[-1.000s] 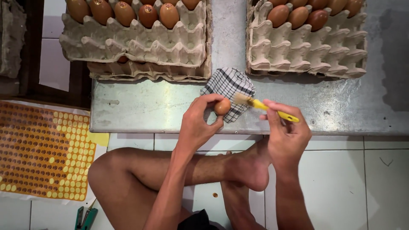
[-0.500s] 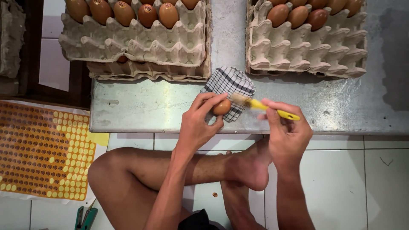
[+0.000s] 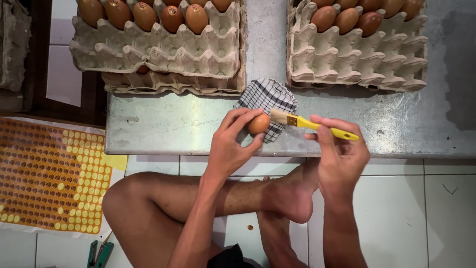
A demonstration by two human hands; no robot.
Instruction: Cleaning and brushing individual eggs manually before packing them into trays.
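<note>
My left hand [image 3: 232,144] holds a brown egg [image 3: 259,123] by its fingertips above the front edge of a low metal table [image 3: 168,124]. My right hand [image 3: 341,154] grips a small paintbrush with a yellow handle [image 3: 317,125]; its pale bristles touch the right side of the egg. A black-and-white checked cloth [image 3: 267,97] lies on the metal just behind the egg.
A stack of grey pulp egg trays [image 3: 163,59] with brown eggs along the far row stands at back left, and another stack [image 3: 357,54] at back right. A sheet of small round yellow stickers [image 3: 49,173] lies on the floor at left. My crossed legs [image 3: 198,198] rest on white tiles.
The brush has shifted from over the egg's top to its right side, and my right hand has moved slightly right. The egg stays in my left fingers.
</note>
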